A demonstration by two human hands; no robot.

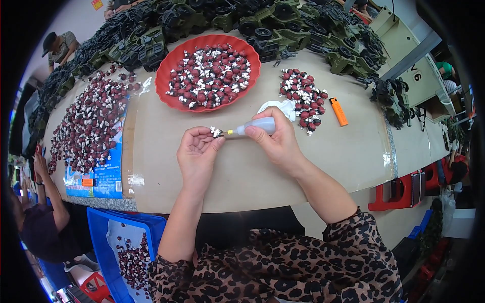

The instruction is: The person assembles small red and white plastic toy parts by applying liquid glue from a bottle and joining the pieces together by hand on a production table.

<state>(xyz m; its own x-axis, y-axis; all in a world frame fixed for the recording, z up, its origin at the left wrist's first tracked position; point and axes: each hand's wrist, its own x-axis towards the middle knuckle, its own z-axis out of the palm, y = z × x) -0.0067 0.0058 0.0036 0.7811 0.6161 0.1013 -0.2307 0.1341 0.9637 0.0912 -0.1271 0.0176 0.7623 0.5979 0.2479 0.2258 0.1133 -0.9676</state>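
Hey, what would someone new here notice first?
Probably the red scalloped bowl, heaped with small red, black and white pieces, toward the far side of the table. Behind it lie piled green toy vehicles. Nearer, the left hand holds one piece by the yellow-tipped bottle in the right hand.

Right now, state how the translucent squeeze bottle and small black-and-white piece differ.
The translucent squeeze bottle is longer and smooth; the small black-and-white piece is shorter and lumpy. The bottle has a yellow tip; the piece doesn't. The right hand holds the bottle, the left hand the piece. Both are over the tan table.
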